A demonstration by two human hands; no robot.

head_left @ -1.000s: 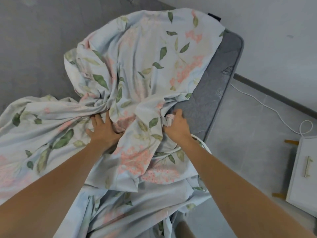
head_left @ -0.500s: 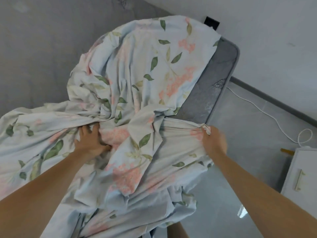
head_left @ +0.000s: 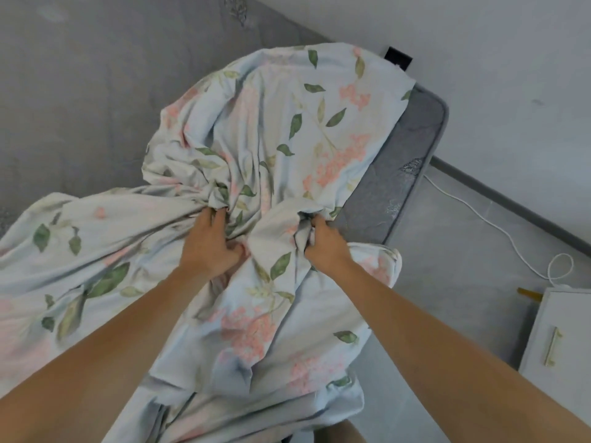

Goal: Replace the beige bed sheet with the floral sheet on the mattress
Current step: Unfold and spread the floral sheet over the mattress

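Floral sheet (head_left: 265, 123) lies bunched on grey mattress (head_left: 403, 174), part hanging off near side. Our left hand (head_left: 208, 247) grabs fistful of folds; right hand (head_left: 326, 246) pinches gathered edge. We think best: find real corner, pull hands apart, shake cloth flat, then spread to far end. Sheet corners hidden in bunches. Beige sheet not seen. Mattress mostly covered, near end cut off.

Both forearms bare, no sleeves; left grip (head_left: 209, 243) and right grip (head_left: 326, 243) ungloved.
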